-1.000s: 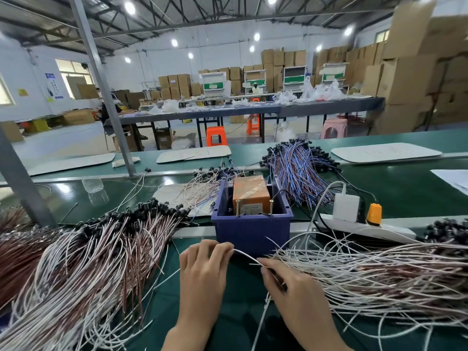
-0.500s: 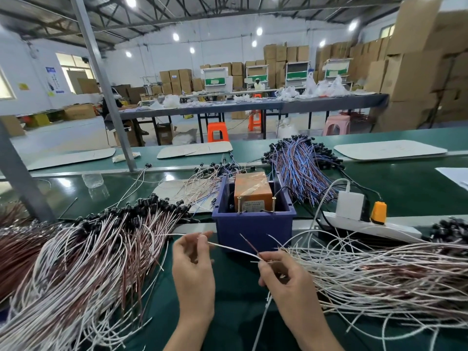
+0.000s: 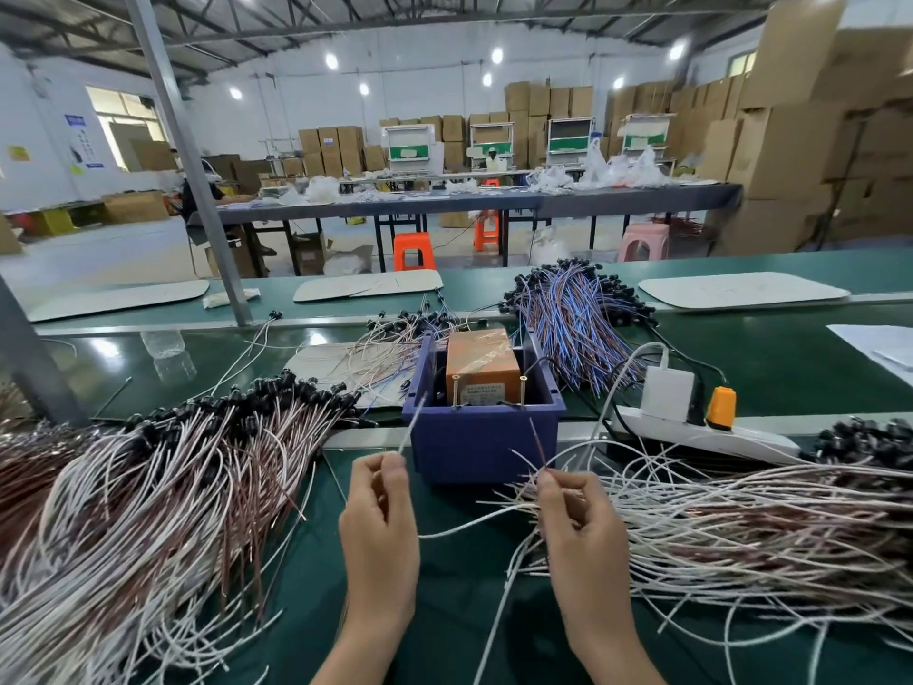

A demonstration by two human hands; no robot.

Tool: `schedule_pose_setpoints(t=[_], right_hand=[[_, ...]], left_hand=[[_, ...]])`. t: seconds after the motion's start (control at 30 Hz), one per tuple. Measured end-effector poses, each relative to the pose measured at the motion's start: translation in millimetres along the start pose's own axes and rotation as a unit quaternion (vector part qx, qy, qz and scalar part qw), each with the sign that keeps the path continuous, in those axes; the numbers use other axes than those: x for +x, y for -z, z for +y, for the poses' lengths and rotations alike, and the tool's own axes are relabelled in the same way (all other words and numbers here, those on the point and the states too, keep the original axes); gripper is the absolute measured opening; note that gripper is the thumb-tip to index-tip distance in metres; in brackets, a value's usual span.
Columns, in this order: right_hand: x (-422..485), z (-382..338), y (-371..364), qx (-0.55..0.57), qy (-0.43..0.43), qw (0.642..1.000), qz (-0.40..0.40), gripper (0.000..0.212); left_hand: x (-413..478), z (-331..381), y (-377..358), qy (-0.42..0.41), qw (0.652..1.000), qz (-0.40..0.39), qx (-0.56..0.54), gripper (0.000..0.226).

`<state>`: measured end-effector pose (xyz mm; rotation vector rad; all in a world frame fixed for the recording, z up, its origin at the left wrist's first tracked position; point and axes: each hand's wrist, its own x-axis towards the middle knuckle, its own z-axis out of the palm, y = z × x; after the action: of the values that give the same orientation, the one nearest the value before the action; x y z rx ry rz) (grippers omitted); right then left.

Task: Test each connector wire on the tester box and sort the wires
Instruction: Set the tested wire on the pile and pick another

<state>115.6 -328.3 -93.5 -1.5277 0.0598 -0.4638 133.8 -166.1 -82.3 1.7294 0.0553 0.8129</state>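
Green bench matting carries a blue bin at its centre, with the orange tester box inside. Just on the near side of it, the left hand pinches a white lead and the right hand pinches a brown lead, both tips pointing up toward the bin. The left wire heap and the right wire heap flank the hands. A power strip lies beyond the right one.
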Motion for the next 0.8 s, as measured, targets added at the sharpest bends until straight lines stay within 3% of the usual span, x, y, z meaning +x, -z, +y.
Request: schedule_pose_setpoints(t=[0.27, 0.8], right_hand=[[15, 2, -14, -0.023, 0.028, 0.995, 0.094, 0.01], [25, 6, -23, -0.034, 0.041, 0.994, 0.095, 0.012]], left_hand=[[3, -1, -13, -0.019, 1.0, 0.01, 0.02, 0.024], [7, -8, -18, -0.01, 1.0, -0.008, 0.017, 0.025]])
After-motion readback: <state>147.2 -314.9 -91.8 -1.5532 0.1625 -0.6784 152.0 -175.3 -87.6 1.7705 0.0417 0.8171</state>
